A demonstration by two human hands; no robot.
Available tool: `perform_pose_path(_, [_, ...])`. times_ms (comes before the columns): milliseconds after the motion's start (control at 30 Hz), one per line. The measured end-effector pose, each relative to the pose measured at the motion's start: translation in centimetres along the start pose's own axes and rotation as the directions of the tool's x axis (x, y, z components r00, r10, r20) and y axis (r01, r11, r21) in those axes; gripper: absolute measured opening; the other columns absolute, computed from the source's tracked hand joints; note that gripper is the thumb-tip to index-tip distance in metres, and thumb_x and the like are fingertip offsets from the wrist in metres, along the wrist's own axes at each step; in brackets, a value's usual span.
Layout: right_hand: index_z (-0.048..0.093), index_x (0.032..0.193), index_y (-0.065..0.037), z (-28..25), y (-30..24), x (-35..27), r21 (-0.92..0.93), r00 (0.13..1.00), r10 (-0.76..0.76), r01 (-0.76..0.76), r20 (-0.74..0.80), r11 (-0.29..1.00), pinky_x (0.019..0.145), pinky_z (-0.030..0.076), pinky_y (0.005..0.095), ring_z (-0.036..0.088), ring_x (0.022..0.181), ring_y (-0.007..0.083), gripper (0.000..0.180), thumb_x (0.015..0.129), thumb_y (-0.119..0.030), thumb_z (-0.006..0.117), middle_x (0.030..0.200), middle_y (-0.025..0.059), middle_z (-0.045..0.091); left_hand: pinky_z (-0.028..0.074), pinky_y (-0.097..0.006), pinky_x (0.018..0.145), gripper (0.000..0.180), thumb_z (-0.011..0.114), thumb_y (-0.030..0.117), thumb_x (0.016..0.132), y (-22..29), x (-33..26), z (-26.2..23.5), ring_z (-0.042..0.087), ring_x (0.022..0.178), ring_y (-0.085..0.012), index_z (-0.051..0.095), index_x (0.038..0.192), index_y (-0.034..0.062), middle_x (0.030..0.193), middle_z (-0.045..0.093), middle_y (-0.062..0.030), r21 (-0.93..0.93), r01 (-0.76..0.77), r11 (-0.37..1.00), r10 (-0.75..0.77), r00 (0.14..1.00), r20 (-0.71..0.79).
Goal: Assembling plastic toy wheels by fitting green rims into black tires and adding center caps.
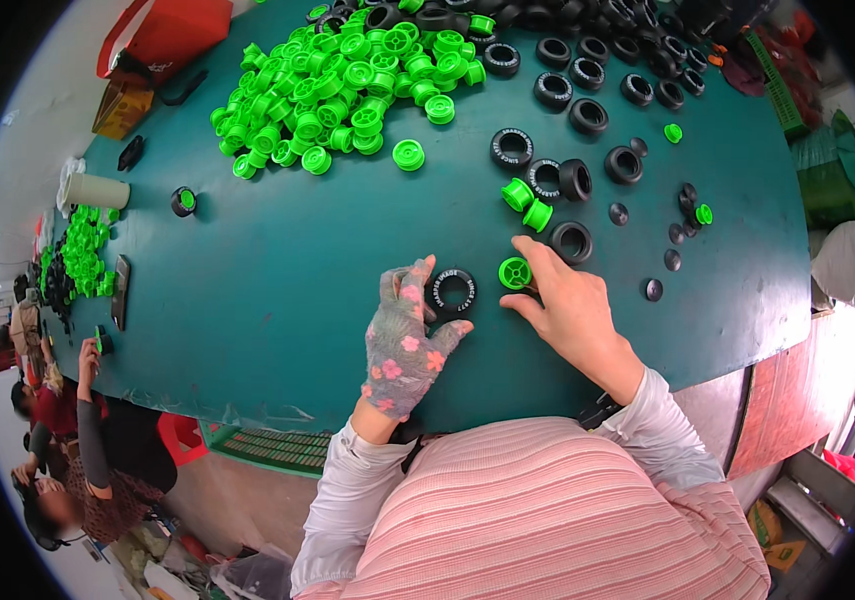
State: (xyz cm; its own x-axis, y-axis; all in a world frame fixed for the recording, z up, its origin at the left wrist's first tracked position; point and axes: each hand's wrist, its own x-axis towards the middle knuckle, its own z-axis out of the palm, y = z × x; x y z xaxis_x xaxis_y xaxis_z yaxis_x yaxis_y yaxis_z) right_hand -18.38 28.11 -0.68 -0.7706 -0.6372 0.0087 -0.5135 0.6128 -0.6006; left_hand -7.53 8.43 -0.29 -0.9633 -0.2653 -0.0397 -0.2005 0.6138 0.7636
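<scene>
On the green tabletop, my left hand (405,345), in a grey floral fingerless glove, has its thumb and fingers curled around a black toy tyre (437,305). To its right, my bare right hand (572,305) curves its thumb and index finger around a green wheel rim (515,273); its other fingers are mostly hidden. Just beyond that hand lie two loose green rims (537,215) and a black tyre (571,242). The held tyre and rim are apart from each other.
A heap of green rims (317,95) covers the far middle, with many black tyres (587,73) to its right. Small black discs (672,260) lie at right. On the left are a cream cup (97,191) and another person's hand (88,362) at the table edge.
</scene>
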Motion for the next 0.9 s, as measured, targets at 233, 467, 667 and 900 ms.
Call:
perform_pose_path(233, [0.048, 0.127, -0.007, 0.6, -0.3, 0.0, -0.052, 1.0, -0.016, 0.015, -0.018, 0.999, 0.063, 0.053, 0.0444, 0.067, 0.078, 0.036, 0.054, 0.085, -0.025, 0.078, 0.101, 0.0114, 0.062, 0.055, -0.033, 0.068, 0.092, 0.09, 0.013, 0.067, 0.2, 0.8, -0.1, 0.06, 0.073, -0.018, 0.045, 0.147, 0.0091, 0.118, 0.053, -0.011, 0.087, 0.014, 0.996, -0.017, 0.999, 0.033])
perform_pose_path(467, [0.055, 0.119, -0.01, 0.6, -0.3, 0.3, -0.062, 1.0, 0.019, -0.019, 0.0, 0.998, 0.066, 0.053, 0.0412, 0.068, 0.08, 0.0315, 0.043, 0.084, -0.021, 0.078, 0.103, 0.0081, 0.064, 0.057, -0.033, 0.073, 0.076, 0.089, 0.014, 0.069, 0.7, 1.1, 0.1, 0.066, 0.088, -0.0215, 0.055, 0.137, 0.0065, 0.12, 0.056, -0.0118, 0.229, -0.064, 0.971, 0.06, 0.998, 0.024])
perform_pose_path(667, [0.058, 0.116, -0.009, -0.1, 0.3, 0.5, 0.195, 0.999, 0.019, -0.011, -0.036, 0.981, 0.064, 0.051, 0.0435, 0.065, 0.076, 0.0323, 0.04, 0.085, -0.022, 0.078, 0.097, 0.0093, 0.063, 0.058, -0.034, 0.08, 0.064, 0.084, 0.017, 0.081, 0.4, 1.0, 0.2, 0.068, 0.098, -0.0234, 0.055, 0.136, 0.0043, 0.125, 0.059, -0.011, -0.158, -0.03, 0.987, 0.035, 0.999, 0.031])
perform_pose_path(900, [0.062, 0.121, -0.004, -0.7, 0.2, 0.4, 0.676, 0.967, 0.223, -0.244, 0.121, 0.696, 0.057, 0.035, 0.0211, 0.038, 0.059, 0.0021, 0.036, 0.087, -0.002, 0.073, 0.09, -0.0006, 0.06, 0.058, -0.038, 0.095, 0.062, 0.066, 0.031, 0.1, 0.6, 1.8, 0.8, 0.067, 0.11, -0.0279, 0.043, 0.146, -0.0031, 0.13, 0.06, -0.0153, -0.873, 0.398, 0.281, -0.185, 0.915, 0.357])
